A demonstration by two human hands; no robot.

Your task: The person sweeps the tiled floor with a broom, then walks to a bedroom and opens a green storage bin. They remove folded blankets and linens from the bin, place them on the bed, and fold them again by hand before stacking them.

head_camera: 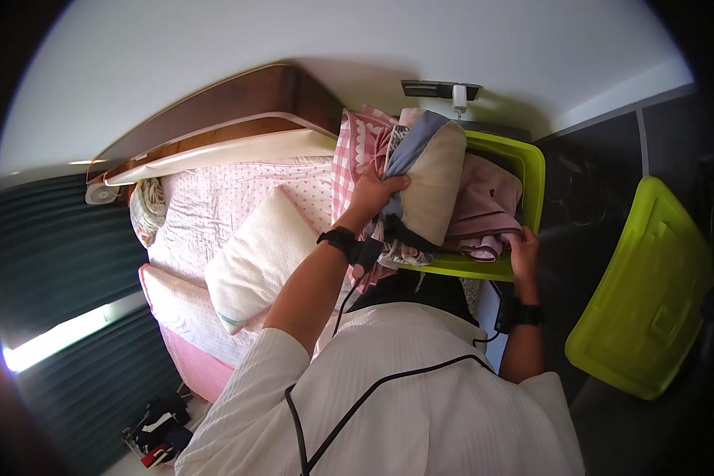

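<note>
A lime-green plastic storage box point(534, 184) holds folded textiles and stands in front of me. My left hand point(372, 196) grips a stack of folded cloth at the box's left side, its thumb on a blue and beige folded fabric point(437, 178). Beneath and beside that hand lies pink checked cloth point(348, 157) with a scalloped trim. My right hand point(523, 253) is at the box's near right corner, its fingers at the edge of a folded pink cloth point(485, 196); whether it grips the cloth or the rim cannot be told.
On the left is a bed with a heart-print sheet point(196, 196), a white pillow point(268, 256) and a dark wooden headboard point(238, 98). A green lid point(648, 297) lies on the dark floor at right. A white charger point(459, 98) is plugged in behind the box. Cables cross my shirt.
</note>
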